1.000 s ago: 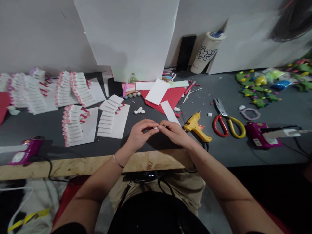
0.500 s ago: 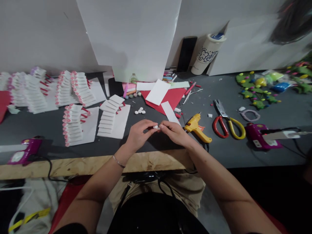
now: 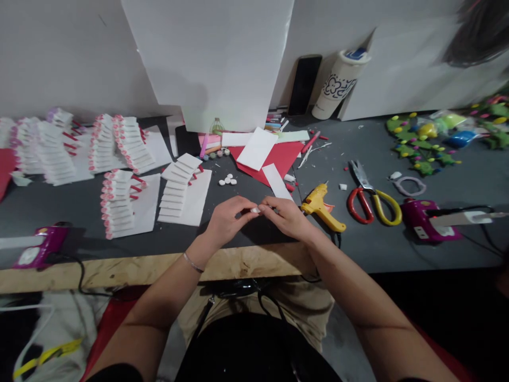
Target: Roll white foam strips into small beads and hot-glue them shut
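Observation:
A small white lump [image 3: 255, 210], soft-looking like modelling clay, sits between my fingertips near the table's front edge. My left hand [image 3: 227, 220] pinches it from the left between thumb and forefinger. From the right, the fingertips of my right hand [image 3: 285, 216] press against the same lump and partly hide it. Just beyond my left hand lies a cluster of several small white balls [image 3: 227, 181]. White card pieces [image 3: 177, 193] fan out in an overlapping row on a white sheet, left of my hands.
Right of my hands lie a yellow glue gun [image 3: 321, 207], scissors [image 3: 368, 193] with red and yellow handles, and a purple power socket [image 3: 425, 223]. Behind are red sheet [image 3: 284, 159], a phone [image 3: 305, 85] and a tumbler [image 3: 338, 85]. Pink-edged card stacks [image 3: 117, 204] stand left.
My fingertips have shifted slightly around the white lump, and less of it shows above them. Both hands stay in nearly the same place; the view has moved very little.

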Available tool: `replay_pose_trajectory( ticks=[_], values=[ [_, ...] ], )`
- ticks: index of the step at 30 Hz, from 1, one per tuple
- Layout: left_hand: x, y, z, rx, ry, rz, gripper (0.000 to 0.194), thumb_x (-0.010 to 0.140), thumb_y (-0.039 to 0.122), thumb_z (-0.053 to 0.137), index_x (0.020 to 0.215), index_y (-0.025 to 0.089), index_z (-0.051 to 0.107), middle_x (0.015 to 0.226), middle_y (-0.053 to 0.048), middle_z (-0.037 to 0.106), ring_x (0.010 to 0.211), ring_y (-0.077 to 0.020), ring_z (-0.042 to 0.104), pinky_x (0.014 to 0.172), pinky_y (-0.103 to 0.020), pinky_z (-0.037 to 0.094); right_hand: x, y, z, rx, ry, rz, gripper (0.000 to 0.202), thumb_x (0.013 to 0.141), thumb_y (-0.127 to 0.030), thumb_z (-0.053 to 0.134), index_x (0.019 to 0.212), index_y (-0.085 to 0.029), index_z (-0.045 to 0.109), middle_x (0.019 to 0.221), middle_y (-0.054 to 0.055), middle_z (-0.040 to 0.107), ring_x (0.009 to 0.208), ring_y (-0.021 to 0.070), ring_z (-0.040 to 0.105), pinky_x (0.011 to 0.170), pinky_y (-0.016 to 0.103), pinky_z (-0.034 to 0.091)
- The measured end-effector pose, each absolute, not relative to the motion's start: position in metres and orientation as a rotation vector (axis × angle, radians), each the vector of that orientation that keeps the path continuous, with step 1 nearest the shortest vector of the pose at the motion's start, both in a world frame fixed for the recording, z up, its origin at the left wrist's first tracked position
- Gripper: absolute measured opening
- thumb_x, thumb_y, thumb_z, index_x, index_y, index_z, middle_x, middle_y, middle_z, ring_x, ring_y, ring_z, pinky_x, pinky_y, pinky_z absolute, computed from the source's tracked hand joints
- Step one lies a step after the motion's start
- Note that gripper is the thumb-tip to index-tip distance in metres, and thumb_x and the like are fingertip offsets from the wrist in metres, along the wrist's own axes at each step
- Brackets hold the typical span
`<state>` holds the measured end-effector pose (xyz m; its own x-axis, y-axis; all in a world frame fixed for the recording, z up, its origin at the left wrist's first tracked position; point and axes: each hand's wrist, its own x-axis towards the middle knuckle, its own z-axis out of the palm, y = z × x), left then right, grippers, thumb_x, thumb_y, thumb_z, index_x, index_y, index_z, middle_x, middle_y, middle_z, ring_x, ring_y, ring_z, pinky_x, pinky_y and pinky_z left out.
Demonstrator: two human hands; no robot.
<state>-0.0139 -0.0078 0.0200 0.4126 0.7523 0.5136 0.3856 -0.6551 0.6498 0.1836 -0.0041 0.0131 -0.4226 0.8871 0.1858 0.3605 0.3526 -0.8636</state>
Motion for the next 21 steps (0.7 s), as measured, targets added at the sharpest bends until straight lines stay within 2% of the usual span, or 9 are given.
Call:
replay_pose_trajectory(
  ticks=[3, 6, 8, 11, 13, 16, 21],
  values=[
    [-0.0129, -0.0092, 0.0198, 2.225, 0.933, 1.15, 0.014, 0.09, 0.031, 0.065, 0.094, 0.018, 0.07, 0.088, -0.005, 0.073, 0.081, -0.0134, 0.066, 0.075, -0.026, 0.053, 0.1831, -0.0052, 0.0147, -1.111, -1.839, 1.292, 0.04, 0.096, -0.047, 0.046, 0.066, -0.021, 0.05, 0.056, -0.005, 0.05, 0.053, 0.0094, 0.044, 0.053, 0.022, 0.035],
    [-0.0117, -0.0107, 0.0203, 2.071, 0.988, 1.11, 0.014, 0.088, 0.031, 0.067, 0.091, 0.019, 0.072, 0.088, -0.005, 0.074, 0.078, -0.0129, 0.067, 0.072, -0.025, 0.054, 0.1832, -0.0061, 0.0143, -1.088, -1.756, 1.408, 0.044, 0.096, -0.053, 0.045, 0.067, -0.021, 0.051, 0.056, -0.004, 0.052, 0.052, 0.0094, 0.047, 0.052, 0.022, 0.038],
    [-0.011, -0.011, 0.0207, 1.936, 1.053, 1.086, 0.013, 0.086, 0.031, 0.069, 0.09, 0.019, 0.073, 0.086, -0.005, 0.074, 0.075, -0.0127, 0.066, 0.068, -0.024, 0.054, 0.1849, -0.0064, 0.0141, -1.073, -1.76, 1.282, 0.037, 0.095, -0.052, 0.049, 0.079, -0.02, 0.058, 0.065, -0.002, 0.06, 0.058, 0.011, 0.054, 0.057, 0.023, 0.043],
    [-0.0107, -0.0099, 0.0204, 1.776, 1.119, 1.057, 0.015, 0.083, 0.032, 0.071, 0.089, 0.018, 0.074, 0.084, -0.004, 0.074, 0.073, -0.0129, 0.066, 0.066, -0.023, 0.054, 0.1889, -0.0054, 0.0143, -0.995, -1.832, 0.934, 0.031, 0.091, -0.046, 0.061, 0.109, -0.021, 0.062, 0.09, 0.004, 0.07, 0.078, 0.0155, 0.065, 0.072, 0.028, 0.052],
    [-0.0109, -0.0089, 0.0198, 1.7, 1.122, 1.034, 0.017, 0.082, 0.033, 0.072, 0.088, 0.018, 0.075, 0.083, -0.005, 0.074, 0.071, -0.0129, 0.066, 0.065, -0.023, 0.053, 0.1909, -0.0037, 0.0142, -0.897, -1.921, 0.753, 0.031, 0.09, -0.041, 0.064, 0.115, -0.022, 0.062, 0.1, 0.007, 0.072, 0.089, 0.0178, 0.067, 0.079, 0.031, 0.053],
    [-0.0114, -0.0082, 0.0194, 1.635, 1.109, 1.005, 0.021, 0.081, 0.036, 0.073, 0.088, 0.017, 0.075, 0.082, -0.005, 0.075, 0.068, -0.0128, 0.065, 0.063, -0.024, 0.052, 0.192, -0.0009, 0.0133, -0.814, -2.004, 0.621, 0.018, 0.095, -0.036, 0.058, 0.103, -0.023, 0.069, 0.093, 0.006, 0.074, 0.085, 0.0169, 0.069, 0.076, 0.029, 0.054],
    [-0.013, -0.0084, 0.0216, 1.715, 1.091, 1.036, 0.021, 0.08, 0.037, 0.075, 0.09, 0.018, 0.075, 0.087, -0.005, 0.076, 0.075, -0.0141, 0.067, 0.068, -0.025, 0.054, 0.1922, 0.0003, 0.0137, -0.882, -1.951, 0.694, 0.024, 0.094, -0.039, 0.058, 0.086, -0.022, 0.072, 0.079, 0.004, 0.074, 0.072, 0.015, 0.068, 0.067, 0.026, 0.052]
  ],
)
